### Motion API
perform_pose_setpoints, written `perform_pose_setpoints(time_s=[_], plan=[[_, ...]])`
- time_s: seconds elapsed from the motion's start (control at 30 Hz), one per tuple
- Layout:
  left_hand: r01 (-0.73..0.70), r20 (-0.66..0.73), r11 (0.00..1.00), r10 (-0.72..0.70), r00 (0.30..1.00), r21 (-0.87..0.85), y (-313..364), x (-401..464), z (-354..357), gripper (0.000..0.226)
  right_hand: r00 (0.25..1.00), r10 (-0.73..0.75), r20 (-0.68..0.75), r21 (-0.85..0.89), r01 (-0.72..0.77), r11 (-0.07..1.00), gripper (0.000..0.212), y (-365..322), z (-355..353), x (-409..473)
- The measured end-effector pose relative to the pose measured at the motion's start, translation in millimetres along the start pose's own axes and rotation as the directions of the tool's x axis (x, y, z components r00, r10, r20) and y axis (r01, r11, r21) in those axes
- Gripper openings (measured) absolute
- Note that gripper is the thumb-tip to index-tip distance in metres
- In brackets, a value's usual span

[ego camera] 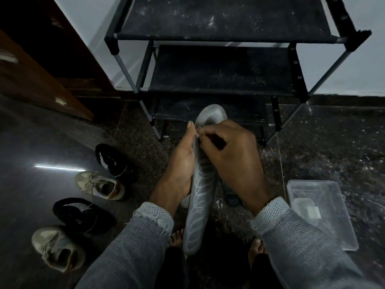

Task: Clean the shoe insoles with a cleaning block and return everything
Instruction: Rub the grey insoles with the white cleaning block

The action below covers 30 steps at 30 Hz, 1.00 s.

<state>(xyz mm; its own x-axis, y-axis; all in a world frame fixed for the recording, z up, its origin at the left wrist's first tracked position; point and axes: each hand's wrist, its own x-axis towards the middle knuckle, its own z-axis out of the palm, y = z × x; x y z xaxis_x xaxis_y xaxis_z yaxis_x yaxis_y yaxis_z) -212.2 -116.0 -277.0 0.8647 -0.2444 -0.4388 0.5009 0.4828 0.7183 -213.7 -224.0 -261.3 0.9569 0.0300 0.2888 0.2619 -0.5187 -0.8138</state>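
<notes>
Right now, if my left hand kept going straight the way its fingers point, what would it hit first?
Probably the bottom shelf of the shoe rack, beyond the left hand holding the insole; depth is unclear.

The long grey foam insole with pale leaf-like line pattern stands almost upright above the floor, its top end bent. The transparent plastic box lies on the floor at the right.
</notes>
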Motion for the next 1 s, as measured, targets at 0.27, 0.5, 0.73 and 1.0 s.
perform_pose_setpoints(time_s=[0.27,0.5,0.73,1.0], plan=[[0.020,0.011,1.000,-0.020,1.000,0.021,-4,-3,6,0.057,0.994,0.010,-0.106,-0.058,-0.016,0.998,0.015,5,-3,3],[0.022,-0.034,1.000,-0.023,0.999,-0.021,1,1,1,0.058,0.997,-0.057,-0.049,-0.081,0.053,0.995,0.014,2,5,-2],[0.049,0.034,0.999,-0.049,0.998,0.013,-8,-3,11,0.050,0.979,0.030,-0.203,-0.126,-0.056,0.990,0.012,20,-15,15],[0.054,0.022,0.998,-0.054,0.998,-0.028,-4,-4,11,0.049,0.990,-0.042,-0.137,-0.045,0.036,0.998,0.015,6,0,3]])
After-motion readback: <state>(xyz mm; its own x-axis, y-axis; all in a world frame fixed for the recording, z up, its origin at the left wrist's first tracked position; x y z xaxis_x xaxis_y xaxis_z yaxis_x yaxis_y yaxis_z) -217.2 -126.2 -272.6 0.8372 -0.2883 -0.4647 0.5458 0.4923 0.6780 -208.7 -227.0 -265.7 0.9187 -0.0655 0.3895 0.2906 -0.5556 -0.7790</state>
